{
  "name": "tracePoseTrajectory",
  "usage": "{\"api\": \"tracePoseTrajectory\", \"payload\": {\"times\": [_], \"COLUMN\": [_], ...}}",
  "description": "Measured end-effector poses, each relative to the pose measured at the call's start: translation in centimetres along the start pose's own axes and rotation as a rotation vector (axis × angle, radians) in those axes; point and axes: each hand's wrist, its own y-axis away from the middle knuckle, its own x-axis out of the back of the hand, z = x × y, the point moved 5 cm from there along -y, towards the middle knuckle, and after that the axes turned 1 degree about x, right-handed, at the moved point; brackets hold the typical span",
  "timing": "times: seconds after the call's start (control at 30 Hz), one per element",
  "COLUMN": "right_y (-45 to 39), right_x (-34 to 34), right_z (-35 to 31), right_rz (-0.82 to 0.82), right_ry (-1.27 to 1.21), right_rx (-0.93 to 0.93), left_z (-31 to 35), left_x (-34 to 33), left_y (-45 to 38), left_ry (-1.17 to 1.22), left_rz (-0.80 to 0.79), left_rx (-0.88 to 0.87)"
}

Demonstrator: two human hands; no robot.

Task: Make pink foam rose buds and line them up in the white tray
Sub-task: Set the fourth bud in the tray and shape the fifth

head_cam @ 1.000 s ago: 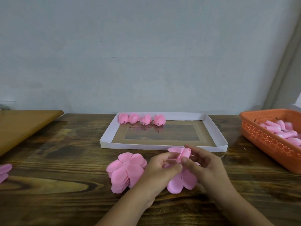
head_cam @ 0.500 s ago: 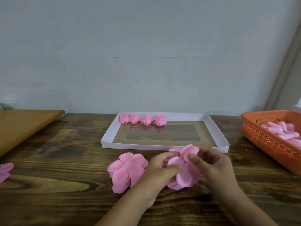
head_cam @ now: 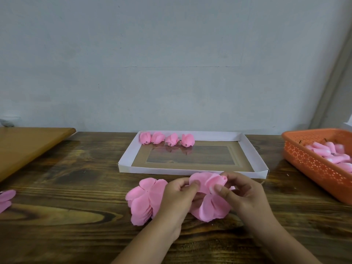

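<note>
Both hands hold one pink foam flower piece [head_cam: 211, 204] just in front of the white tray [head_cam: 254, 149]. My left hand [head_cam: 176, 199] pinches its upper left petal with thumb and fingers. My right hand [head_cam: 245, 197] presses the upper right petals inward around a rolled centre. The lower petals hang loose. A stack of flat pink petal pieces [head_cam: 143, 200] lies on the table, touching my left hand. Several finished pink buds [head_cam: 166, 139] stand in a row along the tray's far left edge.
An orange perforated basket [head_cam: 314, 164] with pink rolled cores sits at the right. A tan wooden board [head_cam: 28, 143] lies at the far left, and a stray pink petal piece [head_cam: 5, 199] rests at the left edge of the dark wooden table [head_cam: 76, 187].
The petals have been folded up around the centre; the flower has grown rounder and more closed. Both hands have shifted slightly on it, staying in the same spot.
</note>
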Motion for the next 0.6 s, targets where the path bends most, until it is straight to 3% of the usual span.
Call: {"api": "tracePoseTrajectory", "payload": {"times": [0.2, 0.6], "right_y": [0.2, -0.1], "right_x": [-0.3, -0.2], "right_z": [0.1, -0.1], "right_rz": [-0.027, -0.026], "right_ry": [0.114, 0.015], "right_rx": [0.005, 0.028], "left_z": [0.8, 1.4], "left_x": [-0.4, -1.3], "left_y": [0.7, 1.1], "left_ry": [-0.099, -0.073], "left_rz": [-0.022, -0.144], "left_rx": [-0.134, -0.169]}}
